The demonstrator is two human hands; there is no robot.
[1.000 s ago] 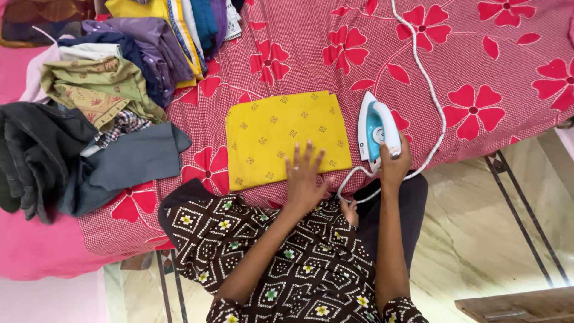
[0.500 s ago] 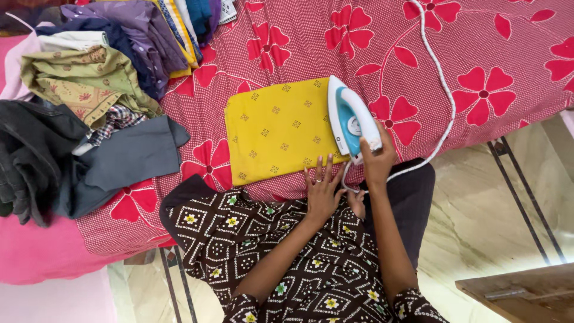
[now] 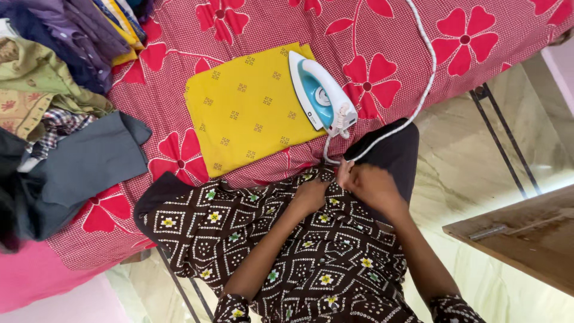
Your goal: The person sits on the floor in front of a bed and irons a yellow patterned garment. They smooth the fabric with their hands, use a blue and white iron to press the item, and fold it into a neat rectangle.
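Note:
A folded yellow cloth (image 3: 242, 113) with small printed motifs lies on the red flowered sheet (image 3: 371, 36). A white and blue electric iron (image 3: 320, 96) rests on the cloth's right edge, with no hand on it. Its white cord (image 3: 426, 78) runs up across the sheet and loops back to its heel. Both hands are drawn back to my lap. My left hand (image 3: 311, 194) is curled on the brown patterned garment (image 3: 251, 233). My right hand (image 3: 371, 184) sits beside it, fingers bent, where the garment meets a black cloth (image 3: 391, 152). Its grip is hidden.
A heap of crumpled clothes (image 3: 54, 72) fills the left of the bed, with a grey garment (image 3: 89, 161) spread nearest. Metal bed legs (image 3: 502, 137) stand on the marble floor at right. A wooden board corner (image 3: 520, 239) juts in at lower right.
My right hand slid the iron onto the yellow cloth, then let go and came back to my lap. My left hand left the cloth's near edge and joined it.

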